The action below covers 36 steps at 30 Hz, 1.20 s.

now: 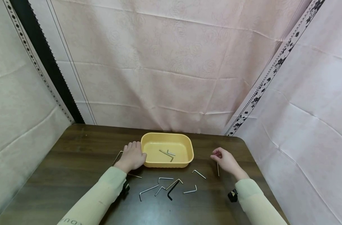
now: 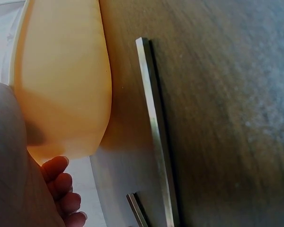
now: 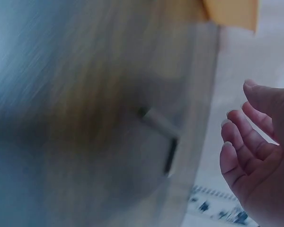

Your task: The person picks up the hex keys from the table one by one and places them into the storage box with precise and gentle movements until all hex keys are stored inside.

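My left hand (image 1: pixel 132 157) grips the left side of a yellow plastic tub (image 1: pixel 167 164), thumb over the rim and fingers along the outside. Inside the tub lie a long hex key (image 1: pixel 166 153) and a smaller silver one (image 1: pixel 171 153). In the left wrist view a straight hex key shaft (image 2: pixel 154 127) lies beside the tub. My right hand (image 1: pixel 225 161) is over the table's right side, fingers loosely bent. An L-shaped hex key (image 3: pixel 162 125), blurred in the right wrist view, lies by this hand, and no object shows between thumb and fingers (image 3: pixel 241 163).
In front of the tub several hex keys are scattered on the dark wooden table (image 1: pixel 89 168), among them a black one (image 1: pixel 172 191) and a silver one (image 1: pixel 148 190). Another hex key (image 1: pixel 116 158) lies left of my left hand. Pale curtains (image 1: pixel 165 68) hang behind and beside the table.
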{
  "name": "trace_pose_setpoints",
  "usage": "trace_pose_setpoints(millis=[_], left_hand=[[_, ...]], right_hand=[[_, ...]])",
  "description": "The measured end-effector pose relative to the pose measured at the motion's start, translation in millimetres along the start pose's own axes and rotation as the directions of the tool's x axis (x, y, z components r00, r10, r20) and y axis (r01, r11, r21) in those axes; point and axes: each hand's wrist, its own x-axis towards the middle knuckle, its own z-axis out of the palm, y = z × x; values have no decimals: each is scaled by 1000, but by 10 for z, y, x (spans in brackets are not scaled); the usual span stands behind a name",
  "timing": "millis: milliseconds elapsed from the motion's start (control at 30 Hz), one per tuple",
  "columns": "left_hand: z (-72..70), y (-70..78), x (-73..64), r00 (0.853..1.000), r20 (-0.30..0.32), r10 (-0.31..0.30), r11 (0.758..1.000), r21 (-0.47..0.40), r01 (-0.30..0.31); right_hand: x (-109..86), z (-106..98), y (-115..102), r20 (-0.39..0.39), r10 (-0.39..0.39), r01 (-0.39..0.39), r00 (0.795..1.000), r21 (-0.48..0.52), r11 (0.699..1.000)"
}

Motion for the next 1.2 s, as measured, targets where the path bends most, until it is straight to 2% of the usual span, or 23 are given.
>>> trace_pose_setpoints(millis=[200, 700, 900, 1200], left_hand=[[6, -15, 9, 1000, 3, 6, 1000, -1, -6], [34, -34, 19, 1000, -7, 10, 1000, -15, -10], [63, -55, 39, 1000, -17, 17, 1000, -17, -17], [34, -32, 11, 1000, -4, 15, 1000, -15, -15]], right_hand=[[-80, -7, 219, 16, 49, -49, 999, -24, 999], [-211, 97, 371, 57, 168, -165, 984, -56, 985], [-205, 149, 357, 52, 144, -142, 988, -45, 989], [-188, 206, 355, 53, 74, -76, 996, 36, 996]])
